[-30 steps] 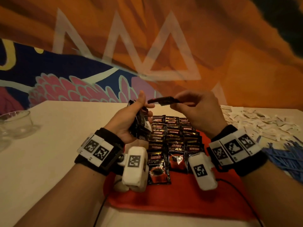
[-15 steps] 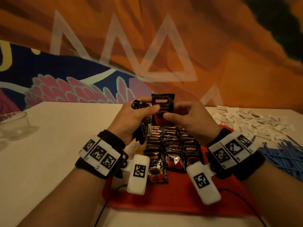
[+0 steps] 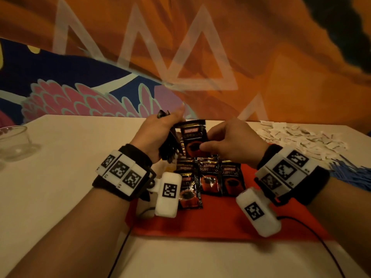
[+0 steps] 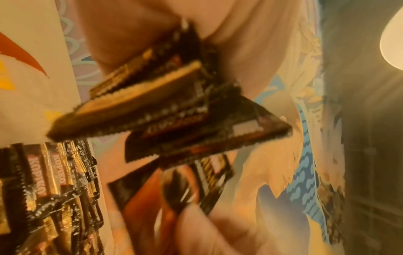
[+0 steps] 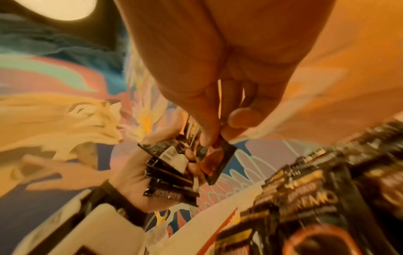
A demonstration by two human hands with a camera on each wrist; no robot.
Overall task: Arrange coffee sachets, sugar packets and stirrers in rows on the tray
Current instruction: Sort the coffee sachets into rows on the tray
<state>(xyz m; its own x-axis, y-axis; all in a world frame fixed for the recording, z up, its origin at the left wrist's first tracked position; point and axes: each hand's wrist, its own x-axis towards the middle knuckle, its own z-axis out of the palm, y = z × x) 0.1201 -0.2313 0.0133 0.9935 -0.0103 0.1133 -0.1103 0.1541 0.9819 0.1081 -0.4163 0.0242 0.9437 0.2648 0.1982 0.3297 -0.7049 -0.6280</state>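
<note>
Against the painted orange wall, over the far edge of the red tray (image 3: 220, 221), we are pinching one coffee sachet (image 3: 193, 139) upright in our right hand (image 3: 232, 143) while our left hand (image 3: 158, 135) is gripping a bundle of sachets (image 4: 174, 107) beside it, above the sachet rows (image 3: 210, 177) on the tray.

Coffee sachets on the tray (image 3: 208, 177) read "KOPIKO" and "SUPREMO"; sachets in the left-wrist view (image 4: 46, 174) showed "KOPIKO".
</note>
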